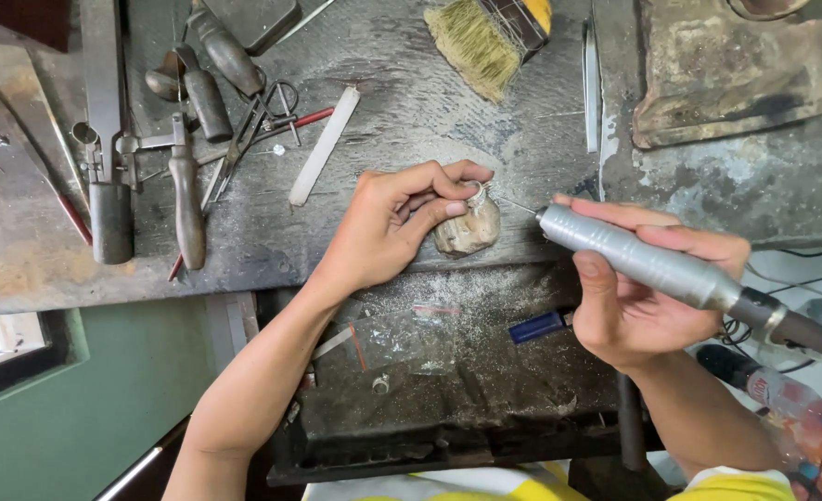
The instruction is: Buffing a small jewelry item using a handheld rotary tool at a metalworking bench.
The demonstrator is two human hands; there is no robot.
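Left hand point(402, 223): fingers and thumb pinched on a small silver ring point(477, 195), pressing it against a rounded peg point(468, 228) at the edge of the surface point(411, 111).
Right hand point(638, 283): wrapped around a grey rotary tool point(638, 257), thumb along its body.
Tool tip: thin bit points left, right at the ring.
Ring: on top of the peg, between the two hands.
Behind: brush point(481, 37), white stick point(325, 145), pliers point(186, 181) and other hand tools lie on the dusty surface.
Below: tray point(448, 371) with a blue lighter point(536, 327).
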